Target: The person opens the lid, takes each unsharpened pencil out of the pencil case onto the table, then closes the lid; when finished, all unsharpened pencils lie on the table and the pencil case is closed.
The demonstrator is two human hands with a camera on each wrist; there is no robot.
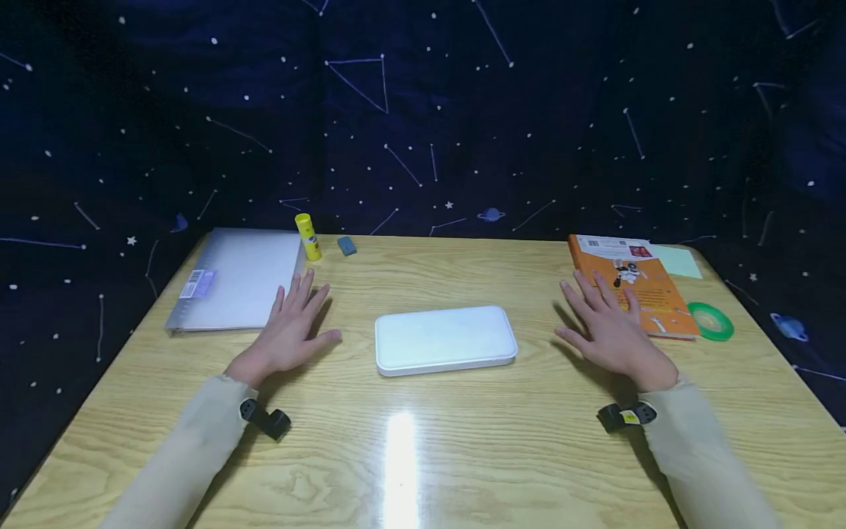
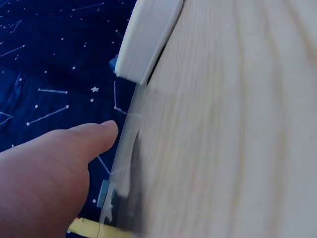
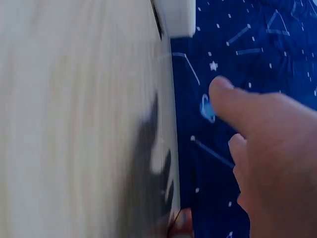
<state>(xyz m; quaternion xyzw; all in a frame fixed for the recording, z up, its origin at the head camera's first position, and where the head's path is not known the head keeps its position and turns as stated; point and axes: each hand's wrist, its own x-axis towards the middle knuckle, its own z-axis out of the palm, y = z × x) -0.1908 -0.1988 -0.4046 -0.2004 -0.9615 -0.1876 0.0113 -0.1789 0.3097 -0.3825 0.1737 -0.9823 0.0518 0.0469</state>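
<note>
A white rounded case (image 1: 446,339) lies flat in the middle of the wooden table, between the two hands. To its left, my left hand (image 1: 291,327) is spread palm down with straight fingers, holding nothing; its fingertips come close to the right edge of a translucent binder (image 1: 247,275). On the other side, my right hand (image 1: 611,330) is likewise spread, its fingers overlapping an orange book (image 1: 654,294) in the head view. Both wrist views show the thumb extended, with part of the white case (image 2: 151,39) beyond it.
Behind the left hand stand a yellow glue stick (image 1: 308,236) and a small blue eraser (image 1: 346,246). A green tape roll (image 1: 710,321) and pale green paper (image 1: 677,261) lie by the book. A dark star-patterned cloth (image 1: 423,147) hangs behind the table.
</note>
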